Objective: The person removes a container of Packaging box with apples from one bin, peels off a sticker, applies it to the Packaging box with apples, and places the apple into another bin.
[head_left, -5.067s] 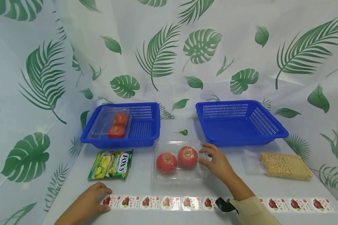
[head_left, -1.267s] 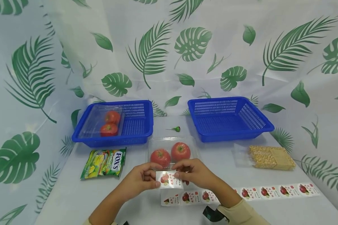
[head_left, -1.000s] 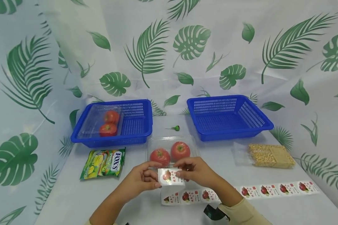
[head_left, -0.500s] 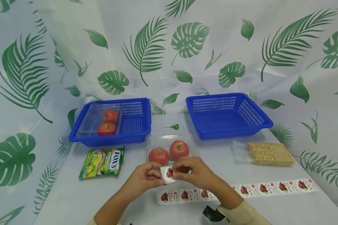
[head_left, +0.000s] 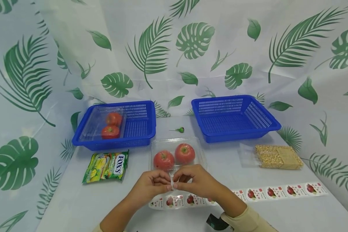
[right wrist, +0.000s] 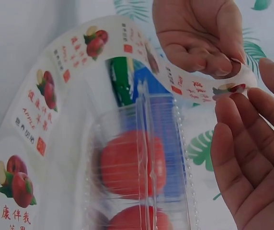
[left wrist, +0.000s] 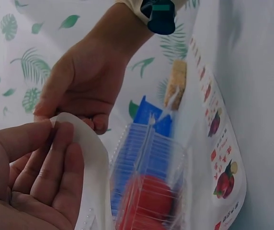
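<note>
My left hand (head_left: pixel 152 185) and right hand (head_left: pixel 195 182) nearly meet at near centre, both pinching the lifted end of the apple-label strip (head_left: pixel 250 194), which curls down at left and runs right along the near surface (head_left: pixel 150 222). Just beyond: clear clamshell box (head_left: pixel 159 145), two red apples (head_left: pixel 184 153) inside; FOX'S packet (head_left: pixel 105 167) to its left, blue baskets (head_left: pixel 237 137) far left and far right.

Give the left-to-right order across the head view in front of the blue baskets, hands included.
Green FOX'S bag, left hand, right hand, bag of yellow kernels. Left out for overlap: clear box of apples, label strip.
</note>
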A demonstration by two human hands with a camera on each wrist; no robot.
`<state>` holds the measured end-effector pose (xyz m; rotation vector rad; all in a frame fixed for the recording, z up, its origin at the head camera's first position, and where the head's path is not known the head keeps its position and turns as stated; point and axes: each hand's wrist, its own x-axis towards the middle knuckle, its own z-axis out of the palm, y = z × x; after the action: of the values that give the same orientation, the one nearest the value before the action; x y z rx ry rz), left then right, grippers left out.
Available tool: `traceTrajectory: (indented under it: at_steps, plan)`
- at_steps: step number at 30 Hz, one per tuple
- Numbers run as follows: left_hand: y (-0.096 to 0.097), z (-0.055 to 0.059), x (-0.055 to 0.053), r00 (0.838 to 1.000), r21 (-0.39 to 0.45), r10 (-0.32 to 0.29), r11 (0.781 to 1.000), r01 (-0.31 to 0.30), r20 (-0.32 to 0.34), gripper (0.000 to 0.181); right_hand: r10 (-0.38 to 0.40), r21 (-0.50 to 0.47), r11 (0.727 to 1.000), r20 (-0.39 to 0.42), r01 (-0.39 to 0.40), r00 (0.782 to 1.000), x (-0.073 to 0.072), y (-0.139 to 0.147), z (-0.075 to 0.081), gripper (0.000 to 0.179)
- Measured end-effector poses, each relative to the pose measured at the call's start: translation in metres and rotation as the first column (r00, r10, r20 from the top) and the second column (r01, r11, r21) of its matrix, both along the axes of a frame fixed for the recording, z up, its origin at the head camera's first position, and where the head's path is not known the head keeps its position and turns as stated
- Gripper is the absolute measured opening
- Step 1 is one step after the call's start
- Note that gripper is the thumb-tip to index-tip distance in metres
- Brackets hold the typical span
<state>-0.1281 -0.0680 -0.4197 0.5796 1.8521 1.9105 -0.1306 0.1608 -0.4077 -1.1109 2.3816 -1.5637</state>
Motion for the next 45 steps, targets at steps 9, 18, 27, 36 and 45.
traceTrajectory:
  at_steps: [9, 18, 27, 36, 45]
  plan:
    - [0.0056, -0.0004, 0.0039, 1.0, -0.024, -0.008, 1.0, 0.007, -0.014, 0.021, -0.029, 0.056, 0.998, 0.07, 0.025, 0.997, 0.0034, -0.0026, 0.002, 0.012]
    - [0.0023, -0.0013, 0.0053, 0.999, -0.047, -0.008, 0.999, 0.006, -0.041, 0.019, -0.019, 0.057, 0.998, 0.036, 0.017, 0.999, 0.001, -0.0003, -0.0015, 0.01]
    - [0.0014, 0.0001, 0.0029, 0.997, -0.089, 0.031, 0.995, -0.038, -0.073, 0.017, -0.022, 0.023, 1.0, -0.009, 0.022, 1.0, 0.0001, 0.0025, 0.0025, 0.011]
    - [0.0011, -0.0043, 0.0019, 0.997, 0.002, 0.025, 1.0, -0.025, -0.069, 0.025, 0.074, 0.03, 0.997, -0.229, -0.068, 0.971, -0.004, 0.0036, 0.0002, 0.019]
    - [0.0025, -0.0042, 0.0019, 0.999, 0.001, 0.037, 0.999, -0.037, -0.026, 0.028, 0.084, 0.07, 0.995, -0.207, -0.071, 0.975, -0.0038, 0.0034, -0.0022, 0.017]
